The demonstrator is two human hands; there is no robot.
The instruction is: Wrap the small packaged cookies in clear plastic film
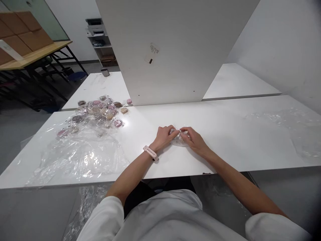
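Near the front middle of the white table [160,117], a small crinkled clear plastic packet [178,140] lies between my hands. My left hand [165,135], with a pale pink band at the wrist, pinches its left side between thumb and fingers. On the other side, my right hand [194,140] has its bent fingers and thumb closed on the packet's upper right edge. What the packet contains is mostly covered by my fingers and the glare. To the left lies a pile of small round pieces in clear wrappers [97,112], coloured pink, brown and tan.
A large clear plastic sheet [82,157] spreads below the pile, and another clear sheet [298,130] lies at the right end. An upright white panel [170,77] rises behind my hands. A grey cup [105,72] stands at the back left.
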